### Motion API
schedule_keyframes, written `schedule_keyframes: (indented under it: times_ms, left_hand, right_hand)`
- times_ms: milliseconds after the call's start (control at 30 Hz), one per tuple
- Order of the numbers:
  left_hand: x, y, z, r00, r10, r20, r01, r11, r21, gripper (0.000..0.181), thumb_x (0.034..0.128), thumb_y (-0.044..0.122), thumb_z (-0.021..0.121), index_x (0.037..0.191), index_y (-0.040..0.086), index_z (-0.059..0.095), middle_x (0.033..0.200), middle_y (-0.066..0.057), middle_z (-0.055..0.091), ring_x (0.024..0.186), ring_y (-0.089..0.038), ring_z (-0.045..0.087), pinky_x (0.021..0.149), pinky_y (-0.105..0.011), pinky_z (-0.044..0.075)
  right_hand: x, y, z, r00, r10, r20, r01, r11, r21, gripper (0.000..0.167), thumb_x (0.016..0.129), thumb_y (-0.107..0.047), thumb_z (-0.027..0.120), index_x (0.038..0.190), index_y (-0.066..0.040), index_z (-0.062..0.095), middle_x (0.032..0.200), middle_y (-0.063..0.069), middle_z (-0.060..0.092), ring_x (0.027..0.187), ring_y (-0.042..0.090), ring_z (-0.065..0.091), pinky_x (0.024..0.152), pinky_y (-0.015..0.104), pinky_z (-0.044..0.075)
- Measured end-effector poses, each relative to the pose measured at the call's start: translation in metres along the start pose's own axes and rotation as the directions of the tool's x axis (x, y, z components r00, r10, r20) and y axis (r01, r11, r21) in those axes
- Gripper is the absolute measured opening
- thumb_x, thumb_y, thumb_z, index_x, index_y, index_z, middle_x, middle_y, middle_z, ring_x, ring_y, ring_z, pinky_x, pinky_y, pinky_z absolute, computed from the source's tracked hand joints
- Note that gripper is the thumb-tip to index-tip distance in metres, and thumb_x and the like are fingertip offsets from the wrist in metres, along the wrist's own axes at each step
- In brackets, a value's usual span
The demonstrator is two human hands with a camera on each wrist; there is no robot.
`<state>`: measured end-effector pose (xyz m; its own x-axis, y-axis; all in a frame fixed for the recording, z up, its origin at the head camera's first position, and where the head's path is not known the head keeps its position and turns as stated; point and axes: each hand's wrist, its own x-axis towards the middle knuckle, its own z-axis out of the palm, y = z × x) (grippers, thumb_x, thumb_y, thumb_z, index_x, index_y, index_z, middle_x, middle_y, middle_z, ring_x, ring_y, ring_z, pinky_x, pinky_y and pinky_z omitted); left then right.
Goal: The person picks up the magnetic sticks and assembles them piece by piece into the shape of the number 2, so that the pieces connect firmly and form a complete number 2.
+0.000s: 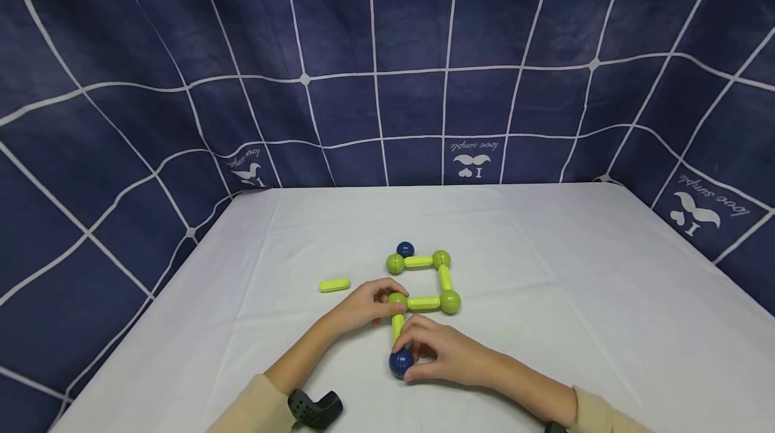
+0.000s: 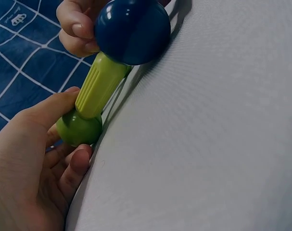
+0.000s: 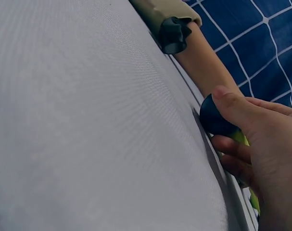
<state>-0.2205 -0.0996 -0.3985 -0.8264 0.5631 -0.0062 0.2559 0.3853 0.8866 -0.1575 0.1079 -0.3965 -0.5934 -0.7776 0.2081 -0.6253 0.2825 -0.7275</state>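
Green balls and yellow-green rods form a linked shape on the white table, with the upper rod (image 1: pixel 418 261), side rod (image 1: pixel 445 278) and middle rod (image 1: pixel 424 303) joined at balls. My left hand (image 1: pixel 366 305) grips the green ball (image 2: pixel 81 129) at the shape's lower left corner. From that ball another rod (image 2: pixel 100 86) runs toward me, ending at a blue ball (image 1: pixel 401 362). My right hand (image 1: pixel 445 352) pinches this blue ball between thumb and fingers. The ball touches the rod's end in the left wrist view.
A loose yellow-green rod (image 1: pixel 334 285) lies left of the shape. A second blue ball (image 1: pixel 405 249) sits behind the upper left green ball (image 1: pixel 395 263). Dark blue gridded cloth (image 1: pixel 412 103) hangs behind and at both sides of the white table (image 1: pixel 545 352).
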Motion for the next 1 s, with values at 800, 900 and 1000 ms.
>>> schedule_keyframes:
  times_ms: [800,900,1000]
  left_hand:
    - [-0.001,0.002,0.001,0.999,-0.033,-0.015,0.033,0.999,0.013,0.032,0.0832,0.035,0.064,0.109,0.017,0.060,0.090,-0.002,0.048,0.058,-0.009,0.044,0.049,-0.021,0.042]
    - [-0.002,0.003,-0.001,0.999,-0.035,-0.008,0.035,0.999,0.023,0.032,0.0833,0.035,0.064,0.109,0.017,0.060,0.092,-0.003,0.048,0.060,-0.010,0.045,0.050,-0.022,0.043]
    - [-0.003,0.005,-0.006,0.999,-0.033,-0.001,0.033,0.999,0.042,0.036,0.0832,0.036,0.064,0.113,0.017,0.059,0.097,-0.003,0.049,0.060,-0.010,0.045,0.051,-0.023,0.044]
  right_hand:
    - [-0.010,0.051,-0.066,0.927,0.266,-0.265,-0.335,0.904,-0.264,0.031,0.086,-0.045,0.056,0.114,-0.031,0.058,0.072,-0.013,0.044,0.064,0.002,0.040,0.057,0.020,0.034]
    - [-0.011,0.055,-0.065,0.938,0.270,-0.216,-0.323,0.906,-0.275,0.037,0.084,-0.049,0.057,0.117,-0.032,0.056,0.072,-0.014,0.045,0.065,0.002,0.041,0.061,0.021,0.033]
    - [-0.011,0.057,-0.063,0.948,0.240,-0.211,-0.294,0.915,-0.277,0.036,0.083,-0.048,0.059,0.115,-0.033,0.056,0.073,-0.015,0.046,0.066,0.002,0.041,0.062,0.021,0.033]
